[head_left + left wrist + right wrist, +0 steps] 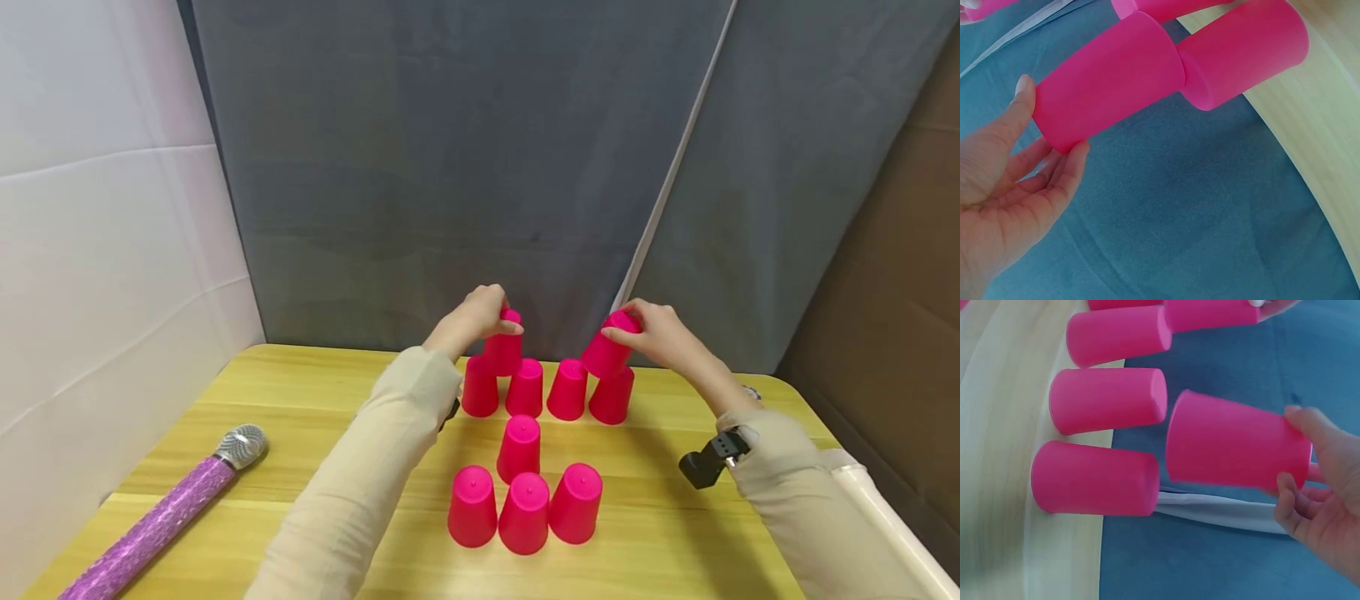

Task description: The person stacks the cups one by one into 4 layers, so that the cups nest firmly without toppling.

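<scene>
While both hands stack a second tier, left hand (pixel 474 318) fingers clasp one cup (pixel 504 343) and right hand (pixel 660 333) fingers clasp another cup (pixel 609 348), each probably needing squaring over the row (pixel 546 390) beneath.

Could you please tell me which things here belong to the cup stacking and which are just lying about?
In use:
left hand gripping a raised pink cup
right hand gripping a tilted pink cup
back row of cups
front cup pyramid

Lying about:
purple microphone
wooden table
grey backdrop
</scene>
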